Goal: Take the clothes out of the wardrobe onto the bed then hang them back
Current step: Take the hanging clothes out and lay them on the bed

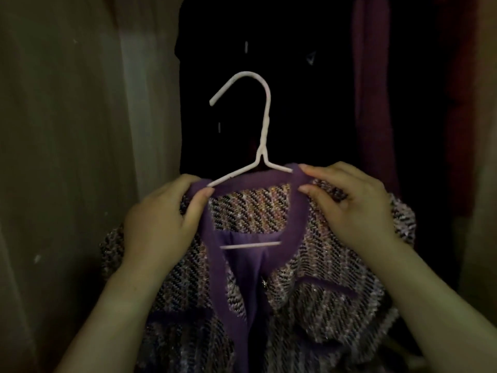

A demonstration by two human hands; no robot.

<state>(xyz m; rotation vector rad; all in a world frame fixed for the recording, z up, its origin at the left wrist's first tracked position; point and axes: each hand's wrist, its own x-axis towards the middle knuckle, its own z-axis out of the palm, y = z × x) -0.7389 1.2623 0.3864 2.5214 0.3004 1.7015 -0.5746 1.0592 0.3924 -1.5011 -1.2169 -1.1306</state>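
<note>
Two hands hold one tweed jacket (309, 305) on one white hanger (265, 125) in front of the open wardrobe (67, 130). The left hand (158, 222) pinches the left end of the purple collar (250, 181) with curled fingers (199, 203). The right hand (349, 203) pinches the right end the same way. Behind them hang one black garment (309, 76) and one dark red garment (373, 90).

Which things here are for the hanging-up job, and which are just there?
For the job: tweed jacket, white hanger, left hand and right hand gripping the jacket's collar.
Just there: dark garment, maroon garment, pale wardrobe side.
</note>
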